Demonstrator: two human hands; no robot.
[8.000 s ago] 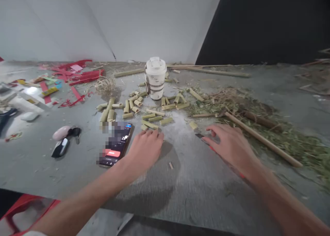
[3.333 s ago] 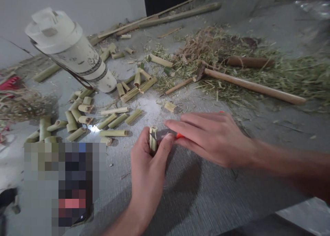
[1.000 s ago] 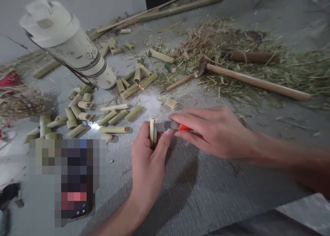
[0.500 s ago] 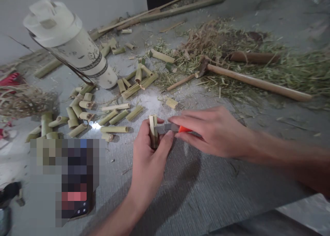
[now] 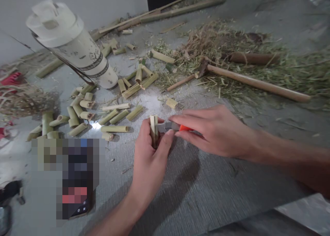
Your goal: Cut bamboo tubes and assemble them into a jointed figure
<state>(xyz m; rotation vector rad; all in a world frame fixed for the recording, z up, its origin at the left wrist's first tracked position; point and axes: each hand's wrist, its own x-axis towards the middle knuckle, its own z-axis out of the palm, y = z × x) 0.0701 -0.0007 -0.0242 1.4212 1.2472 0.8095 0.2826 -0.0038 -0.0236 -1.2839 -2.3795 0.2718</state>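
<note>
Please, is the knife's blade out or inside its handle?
Out: the grey blade extends from the orange handle in the right hand toward the bamboo piece.

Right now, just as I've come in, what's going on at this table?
A person is working a knife against bamboo. The left hand grips a short bamboo piece roughly upright, and the right hand holds an orange-handled knife, its blade at the piece's side. Other cut bamboo pieces lie scattered beyond the left hand, near a white lidded tumbler.
</note>
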